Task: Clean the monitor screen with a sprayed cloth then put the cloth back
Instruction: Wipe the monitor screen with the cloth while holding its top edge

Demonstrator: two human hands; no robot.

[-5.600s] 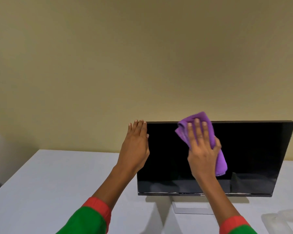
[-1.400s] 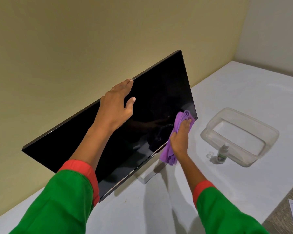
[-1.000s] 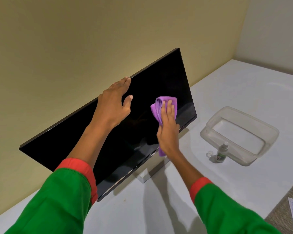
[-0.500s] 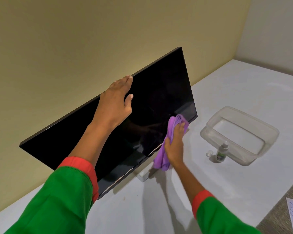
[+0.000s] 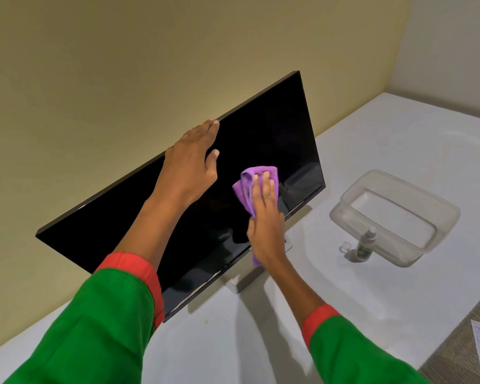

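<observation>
From the head camera, one black monitor [image 5: 272, 139] is standing on a white table [image 5: 399, 139], and two hands are working on it: the left hand [image 5: 190, 164] is lying with straight fingers over the top edge, while the right hand [image 5: 265, 217] is pressing one purple cloth [image 5: 247, 187] flat-fingered against the screen's lower right part. One clear plastic tub [image 5: 438, 217], one small spray bottle [image 5: 365, 244] and one clear cap [image 5: 344, 248] are sitting on the table to the right, the bottle just beside the tub.

Both arms wear loose green sleeves [image 5: 94, 328] with red cuffs [image 5: 133, 266], pushed up above bare forearms.
</observation>
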